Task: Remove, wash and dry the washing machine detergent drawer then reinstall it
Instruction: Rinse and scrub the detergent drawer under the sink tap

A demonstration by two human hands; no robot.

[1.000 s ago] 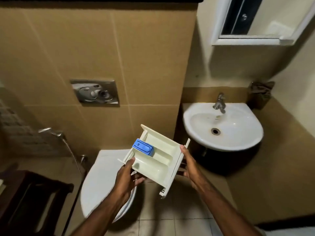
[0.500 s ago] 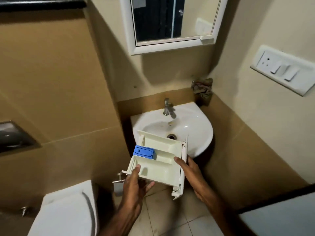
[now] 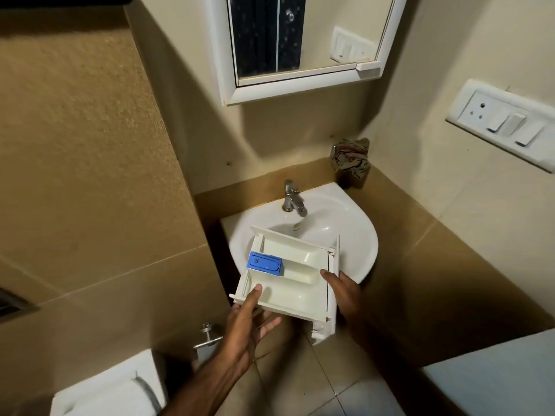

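I've got the cream plastic detergent drawer (image 3: 288,280) with its blue insert (image 3: 265,263) over the white corner basin (image 3: 357,235). Left hand (image 3: 246,328) and right hand (image 3: 342,291) fingers curl around its sides, I think. Washing's next: reach the chrome tap (image 3: 292,199). A second ago it hung over the toilet.

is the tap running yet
Off, as far as shows: no stream falls from the tap into the sink, while both hands hold the detergent drawer over the basin.
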